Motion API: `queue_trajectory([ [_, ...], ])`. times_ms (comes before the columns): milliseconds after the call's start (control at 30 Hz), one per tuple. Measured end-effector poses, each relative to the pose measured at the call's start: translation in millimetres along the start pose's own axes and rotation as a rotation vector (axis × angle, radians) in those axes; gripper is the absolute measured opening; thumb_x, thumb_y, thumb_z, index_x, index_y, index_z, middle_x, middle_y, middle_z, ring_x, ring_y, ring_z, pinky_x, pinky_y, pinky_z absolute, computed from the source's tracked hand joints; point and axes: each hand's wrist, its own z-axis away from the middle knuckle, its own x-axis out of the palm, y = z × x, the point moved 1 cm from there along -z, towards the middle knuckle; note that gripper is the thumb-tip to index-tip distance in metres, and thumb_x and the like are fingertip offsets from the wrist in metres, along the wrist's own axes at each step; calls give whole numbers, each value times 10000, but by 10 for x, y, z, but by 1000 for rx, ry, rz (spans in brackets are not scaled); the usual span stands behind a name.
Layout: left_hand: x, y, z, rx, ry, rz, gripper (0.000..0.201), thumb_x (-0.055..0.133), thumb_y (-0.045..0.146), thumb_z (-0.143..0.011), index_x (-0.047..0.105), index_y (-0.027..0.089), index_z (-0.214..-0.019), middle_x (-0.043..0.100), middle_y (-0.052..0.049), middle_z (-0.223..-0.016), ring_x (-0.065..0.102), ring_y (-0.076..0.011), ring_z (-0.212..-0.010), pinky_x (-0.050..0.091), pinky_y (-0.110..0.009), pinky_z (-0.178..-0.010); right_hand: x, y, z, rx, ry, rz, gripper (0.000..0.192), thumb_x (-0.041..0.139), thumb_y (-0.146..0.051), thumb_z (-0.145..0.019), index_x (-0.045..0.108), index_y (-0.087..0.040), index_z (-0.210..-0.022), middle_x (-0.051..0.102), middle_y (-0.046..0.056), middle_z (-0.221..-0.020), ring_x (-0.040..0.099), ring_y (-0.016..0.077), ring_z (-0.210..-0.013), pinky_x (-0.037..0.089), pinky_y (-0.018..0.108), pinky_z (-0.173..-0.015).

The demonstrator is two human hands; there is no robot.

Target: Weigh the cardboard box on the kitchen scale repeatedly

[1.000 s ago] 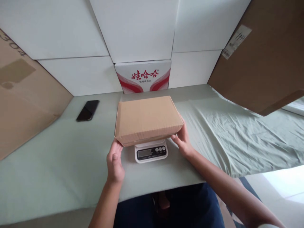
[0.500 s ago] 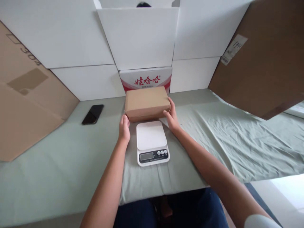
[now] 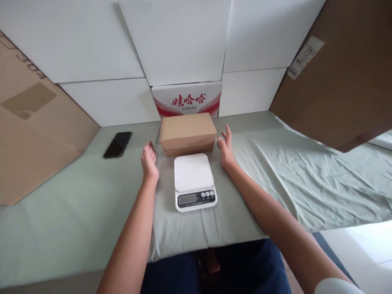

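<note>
L to R: big brown carton (image 3: 33, 139) w/ "304" print at far L, then phone (image 3: 118, 145) lying flat on the cloth-covered table (image 3: 70, 212). L hand (image 3: 149, 160): grip loose, fingers part-curled, nothing in it, a bit off the box's L end. Ctr: small cardboard box (image 3: 188, 131) sits on table just behind the scale (image 3: 196, 183), in front of the white/red carton (image 3: 190, 98); can't tell if those 2 touch. Scale's white plate shows in full, display + btns toward the person. R hand (image 3: 226, 150): grip spread, thumb apart from fingers, just beside box's R end, looks off it. Far R: another brown carton (image 3: 333, 77) w/ label.

Chg: approx 1 s ago both hands held the box above the scale; at 0.5 s they had it behind. Now both off, so box looks set down + released, resting w/o support.
</note>
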Motion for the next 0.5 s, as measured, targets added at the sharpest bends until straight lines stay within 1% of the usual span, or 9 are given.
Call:
queue_trajectory([
  [67, -18, 6, -12, 1, -4, -7, 857, 421, 793, -936, 599, 176, -1504, 436, -193, -1696, 380, -284, -1603, 302, -416, -1300, -10, 37, -9, 54, 4, -21, 893, 546, -668, -898, 176, -404, -1666, 300, 34, -1764, 292, 278, -1644, 292, 622, -1326],
  [200, -5, 0, 1, 10, -17, -23, 912, 432, 819, -911, 585, 153, -1514, 438, -217, -1688, 384, -296, -1599, 305, -414, -1299, 11, 55, -8, 57, -25, -19, 856, 534, -627, -901, 220, -395, -1663, 376, 51, -1725, 401, 253, -1595, 366, 588, -1301],
  [300, 17, -13, 25, 9, -34, -26, 912, 443, 829, -902, 604, 156, -1497, 461, -220, -1672, 402, -304, -1589, 318, -421, -1293, 21, 18, 18, 52, -43, -10, 847, 533, -634, -905, 246, -380, -1660, 400, 59, -1715, 422, 261, -1586, 389, 589, -1289],
  [433, 47, -41, 55, 12, -71, -29, 924, 466, 836, -894, 621, 139, -1480, 490, -240, -1646, 421, -320, -1578, 334, -432, -1287, 20, -46, 61, 59, -71, 5, 883, 558, -654, -904, 267, -307, -1662, 429, 117, -1699, 397, 298, -1600, 343, 602, -1306],
  [500, 60, -57, 66, 16, -86, -33, 916, 479, 838, -895, 635, 139, -1466, 504, -243, -1635, 425, -329, -1575, 334, -446, -1288, 18, -51, 71, 49, -81, 13, 880, 551, -664, -917, 266, -293, -1663, 442, 132, -1690, 408, 308, -1591, 337, 593, -1306],
])
